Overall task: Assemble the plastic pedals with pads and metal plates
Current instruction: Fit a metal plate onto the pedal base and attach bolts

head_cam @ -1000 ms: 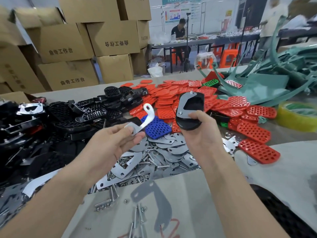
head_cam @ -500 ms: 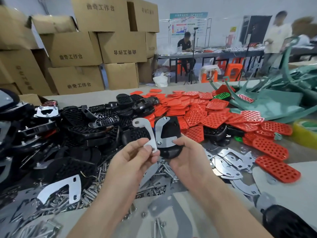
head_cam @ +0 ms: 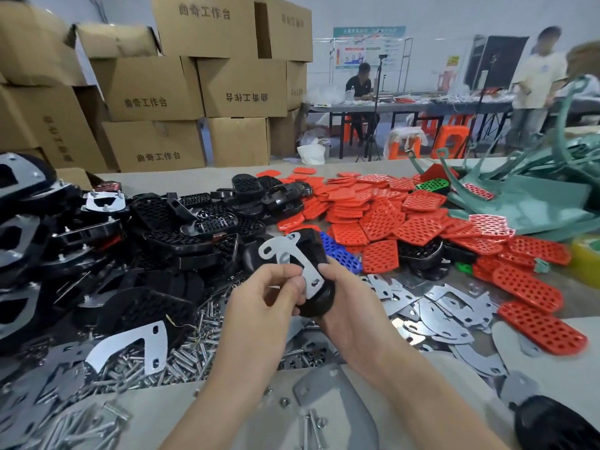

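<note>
Seating metal plate (head_cam: 302, 271), pinched by left hand (head_cam: 259, 300), onto black pedal (head_cam: 310, 245) gripped by right hand (head_cam: 344, 302). Next: probably aligning holes (head_cam: 314, 282) for bolts.

A glossy black plastic pedal (head_cam: 319, 303) is held tilted above the table. A silver metal plate (head_cam: 297, 263) with holes lies slanted across its face. From it, spare black pedals (head_cam: 194, 228) are heaped at 10 o'clock, red perforated pads (head_cam: 389, 219) at 2 o'clock and loose plates (head_cam: 438, 313) at 4 o'clock.
</note>
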Motion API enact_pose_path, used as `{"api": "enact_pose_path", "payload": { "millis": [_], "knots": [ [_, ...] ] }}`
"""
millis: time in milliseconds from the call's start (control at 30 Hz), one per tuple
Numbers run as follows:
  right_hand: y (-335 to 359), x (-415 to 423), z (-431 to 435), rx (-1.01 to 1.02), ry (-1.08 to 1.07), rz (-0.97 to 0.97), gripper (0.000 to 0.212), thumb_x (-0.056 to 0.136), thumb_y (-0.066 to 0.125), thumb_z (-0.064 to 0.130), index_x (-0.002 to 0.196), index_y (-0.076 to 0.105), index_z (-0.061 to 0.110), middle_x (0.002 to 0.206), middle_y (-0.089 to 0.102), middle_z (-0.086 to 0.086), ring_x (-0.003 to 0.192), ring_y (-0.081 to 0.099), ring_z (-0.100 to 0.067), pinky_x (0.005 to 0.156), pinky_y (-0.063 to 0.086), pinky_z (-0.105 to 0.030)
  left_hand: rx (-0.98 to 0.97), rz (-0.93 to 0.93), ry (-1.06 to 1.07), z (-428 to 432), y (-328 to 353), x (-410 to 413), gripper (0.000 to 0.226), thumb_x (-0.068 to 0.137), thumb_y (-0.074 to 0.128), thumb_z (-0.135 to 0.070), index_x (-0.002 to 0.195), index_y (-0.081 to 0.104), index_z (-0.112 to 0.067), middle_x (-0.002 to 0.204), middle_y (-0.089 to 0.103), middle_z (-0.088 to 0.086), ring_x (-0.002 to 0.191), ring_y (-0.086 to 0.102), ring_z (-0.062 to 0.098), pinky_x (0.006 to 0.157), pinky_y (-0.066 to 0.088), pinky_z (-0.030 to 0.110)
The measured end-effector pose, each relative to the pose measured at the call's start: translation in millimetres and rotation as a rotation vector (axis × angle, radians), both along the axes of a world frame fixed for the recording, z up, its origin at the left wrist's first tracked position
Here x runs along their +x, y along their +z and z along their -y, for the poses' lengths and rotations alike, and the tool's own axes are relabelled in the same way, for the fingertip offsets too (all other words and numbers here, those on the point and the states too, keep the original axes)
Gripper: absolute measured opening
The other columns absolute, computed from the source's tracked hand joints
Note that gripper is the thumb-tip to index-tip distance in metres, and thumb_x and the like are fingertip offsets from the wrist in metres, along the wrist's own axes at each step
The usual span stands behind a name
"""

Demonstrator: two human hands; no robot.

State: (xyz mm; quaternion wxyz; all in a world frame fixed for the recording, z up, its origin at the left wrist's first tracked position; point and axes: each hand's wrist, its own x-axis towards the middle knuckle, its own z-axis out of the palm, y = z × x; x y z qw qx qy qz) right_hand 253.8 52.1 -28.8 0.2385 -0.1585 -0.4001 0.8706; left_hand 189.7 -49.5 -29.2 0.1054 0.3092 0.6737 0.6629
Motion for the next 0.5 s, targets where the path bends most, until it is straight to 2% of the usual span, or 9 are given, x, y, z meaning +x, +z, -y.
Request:
{"api": "enact_pose_path", "payload": {
  "millis": [67, 133, 200, 333, 433, 500],
  "knots": [
    [0.0, 0.0, 1.2, -0.002, 0.006, 0.006, 0.031, 0.104, 0.036, 0.007, 0.12, 0.062, 0.002, 0.1, 0.063, -0.018, 0.08, 0.057, -0.024, 0.078, 0.048, -0.037, -0.021, -0.018, 0.001, -0.3, -1.5, -1.8, 0.013, 0.094, 0.066, -0.013, 0.092, 0.073, -0.023, 0.076, 0.073, -0.005, 0.072, 0.068, 0.005, 0.068, 0.052, 0.014],
    [-0.6, 0.7, 1.3, 0.004, 0.0, 0.021, 0.033, 0.104, 0.036, 0.007, 0.123, 0.063, 0.0, 0.108, 0.066, -0.019, 0.096, 0.058, -0.03, 0.09, 0.046, -0.042, -0.038, -0.036, -0.001, -0.2, -2.8, -2.7, 0.012, 0.095, 0.066, -0.014, 0.093, 0.072, -0.025, 0.08, 0.074, -0.007, 0.074, 0.069, 0.006, 0.071, 0.053, 0.016],
    [-1.8, 0.9, 0.6, 0.019, -0.008, 0.035, 0.036, 0.104, 0.036, 0.008, 0.128, 0.058, -0.007, 0.113, 0.064, -0.023, 0.105, 0.054, -0.033, 0.097, 0.041, -0.046, -0.045, -0.049, -0.001, 0.3, -4.1, -3.7, 0.012, 0.095, 0.066, -0.017, 0.093, 0.072, -0.027, 0.083, 0.074, -0.01, 0.074, 0.069, 0.005, 0.07, 0.053, 0.016],
    [-4.9, -0.7, -1.3, 0.033, -0.006, 0.043, 0.039, 0.104, 0.036, 0.008, 0.133, 0.052, -0.013, 0.112, 0.061, -0.025, 0.103, 0.053, -0.035, 0.093, 0.043, -0.047, -0.034, -0.059, -0.011, 0.3, -2.8, -5.9, 0.016, 0.095, 0.066, -0.015, 0.09, 0.073, -0.029, 0.08, 0.072, -0.013, 0.063, 0.062, -0.001, 0.061, 0.048, 0.012],
    [-7.5, -1.6, -3.3, 0.051, 0.002, 0.058, 0.038, 0.103, 0.036, 0.007, 0.129, 0.058, -0.01, 0.108, 0.063, -0.026, 0.097, 0.055, -0.035, 0.085, 0.049, -0.044, -0.023, -0.065, -0.028, 0.4, 0.4, -8.8, 0.021, 0.094, 0.066, -0.01, 0.088, 0.073, -0.028, 0.076, 0.071, -0.01, 0.061, 0.06, -0.001, 0.06, 0.048, 0.011],
    [-8.5, -1.2, -3.6, 0.056, 0.018, 0.058, 0.035, 0.103, 0.036, 0.006, 0.122, 0.063, -0.006, 0.108, 0.066, -0.026, 0.099, 0.058, -0.036, 0.091, 0.051, -0.047, -0.035, -0.083, -0.033, 1.4, 1.3, -10.3, 0.022, 0.095, 0.066, -0.011, 0.088, 0.074, -0.03, 0.076, 0.072, -0.008, 0.065, 0.062, 0.001, 0.063, 0.049, 0.012]
  ]
}}
